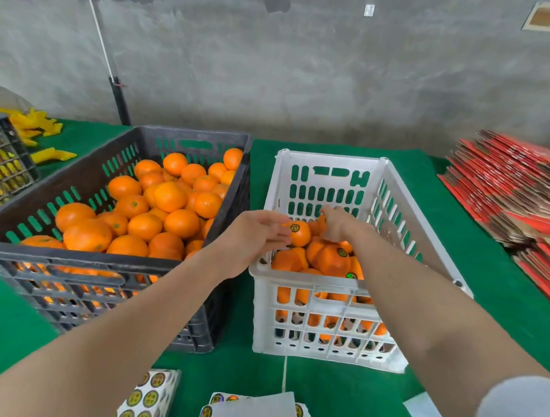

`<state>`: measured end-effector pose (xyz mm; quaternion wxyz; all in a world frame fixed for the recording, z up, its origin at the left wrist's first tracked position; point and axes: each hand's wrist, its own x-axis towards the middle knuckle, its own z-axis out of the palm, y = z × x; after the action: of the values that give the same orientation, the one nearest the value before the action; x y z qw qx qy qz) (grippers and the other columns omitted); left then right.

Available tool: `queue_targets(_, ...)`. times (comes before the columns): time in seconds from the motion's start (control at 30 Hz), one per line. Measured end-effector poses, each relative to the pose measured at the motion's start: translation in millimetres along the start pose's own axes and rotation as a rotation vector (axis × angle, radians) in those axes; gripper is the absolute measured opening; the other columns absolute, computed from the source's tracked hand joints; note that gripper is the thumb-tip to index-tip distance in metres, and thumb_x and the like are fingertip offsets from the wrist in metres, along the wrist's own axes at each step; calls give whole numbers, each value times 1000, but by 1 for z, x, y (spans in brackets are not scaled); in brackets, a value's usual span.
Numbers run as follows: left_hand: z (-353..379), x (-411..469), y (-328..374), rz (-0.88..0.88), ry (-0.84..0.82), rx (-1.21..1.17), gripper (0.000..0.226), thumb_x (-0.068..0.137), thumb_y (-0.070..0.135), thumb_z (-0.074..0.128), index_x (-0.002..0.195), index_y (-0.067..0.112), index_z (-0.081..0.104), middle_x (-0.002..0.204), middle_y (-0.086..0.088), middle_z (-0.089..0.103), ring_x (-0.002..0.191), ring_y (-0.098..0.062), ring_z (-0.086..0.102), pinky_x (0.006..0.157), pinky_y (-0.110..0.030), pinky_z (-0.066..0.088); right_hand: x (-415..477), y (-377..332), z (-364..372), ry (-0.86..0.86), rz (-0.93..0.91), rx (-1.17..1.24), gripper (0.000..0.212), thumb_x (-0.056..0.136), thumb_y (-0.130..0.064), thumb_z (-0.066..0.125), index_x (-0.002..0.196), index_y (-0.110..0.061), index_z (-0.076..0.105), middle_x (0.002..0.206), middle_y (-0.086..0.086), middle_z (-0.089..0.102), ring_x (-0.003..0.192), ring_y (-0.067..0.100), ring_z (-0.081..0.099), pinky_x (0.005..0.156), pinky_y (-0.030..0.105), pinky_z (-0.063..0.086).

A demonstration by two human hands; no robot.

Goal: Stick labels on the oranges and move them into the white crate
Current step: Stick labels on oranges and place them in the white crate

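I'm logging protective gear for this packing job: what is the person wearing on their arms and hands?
The left hand and right hand are bare: no gloves, watch or rings visible. Forearms are uncovered; a pale grey sleeve shows on the right upper arm.

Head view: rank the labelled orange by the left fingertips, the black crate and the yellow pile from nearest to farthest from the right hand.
1. labelled orange, just left of the right hand, in the white crate.
2. black crate, further left.
3. yellow pile, far left, at the back.
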<state>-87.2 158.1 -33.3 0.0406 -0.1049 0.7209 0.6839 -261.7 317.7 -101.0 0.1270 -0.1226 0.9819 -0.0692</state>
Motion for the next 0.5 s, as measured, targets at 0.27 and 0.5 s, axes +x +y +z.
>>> queue_targets(0.27, -3, -26, -11, 188, 61, -14, 30, 95, -10, 39, 99, 5, 65, 89, -10, 65, 83, -21, 61, 74, -24, 51, -125, -57, -39, 959, -604, 664, 11, 88, -10, 56, 91, -6, 65, 91, 8, 65, 82, 14, 59, 72, 26, 51)
queue_targets(0.5, -16, -57, -22, 391, 81, -83, 28, 95, -12, 40, 103, 4, 61, 88, -9, 64, 81, -20, 61, 76, -31, 53, -220, -80, 103, -120, -670, 278, 35, 94, -28, 50, 84, 2, 64, 84, 13, 65, 78, 23, 59, 74, 35, 47)
